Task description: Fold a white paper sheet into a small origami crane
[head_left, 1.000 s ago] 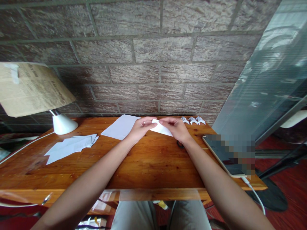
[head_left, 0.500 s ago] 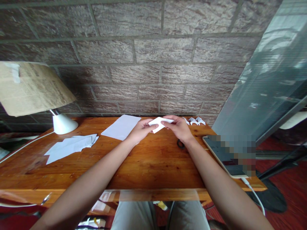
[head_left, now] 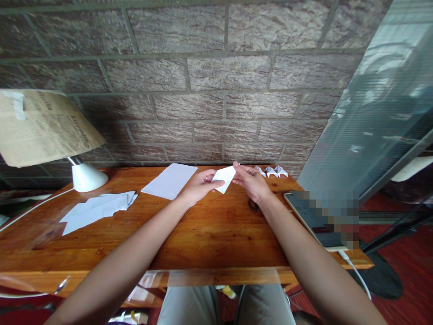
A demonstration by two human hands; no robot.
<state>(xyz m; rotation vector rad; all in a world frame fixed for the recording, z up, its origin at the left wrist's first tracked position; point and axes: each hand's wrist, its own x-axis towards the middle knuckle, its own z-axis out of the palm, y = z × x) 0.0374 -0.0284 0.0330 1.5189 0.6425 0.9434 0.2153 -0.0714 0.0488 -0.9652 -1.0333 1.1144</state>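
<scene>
A small folded piece of white paper (head_left: 224, 177) is held up between my two hands, above the far part of the wooden desk (head_left: 216, 239). My left hand (head_left: 200, 186) is closed on its left side, with the thumb lying across the front. At the paper's upper right corner, the thumb and fingers of my right hand (head_left: 249, 180) pinch the tip. Several folded white paper shapes (head_left: 271, 171) stand in a row just beyond my right hand. A black ring-shaped object (head_left: 253, 204) lies beneath my right wrist, partly covered by it.
Left of my hands lie a white sheet stack (head_left: 169, 181) and loose paper pieces (head_left: 99, 208). A lamp (head_left: 88, 177) with a newspaper-covered shade stands at the far left. A tablet (head_left: 316, 221) with a white cable lies at the right edge. Behind the desk rises a brick wall (head_left: 206, 108).
The folded paper has turned from lying wide between both thumbs to a tilted kite-like shape. My right hand has shifted its grip to the upper right corner.
</scene>
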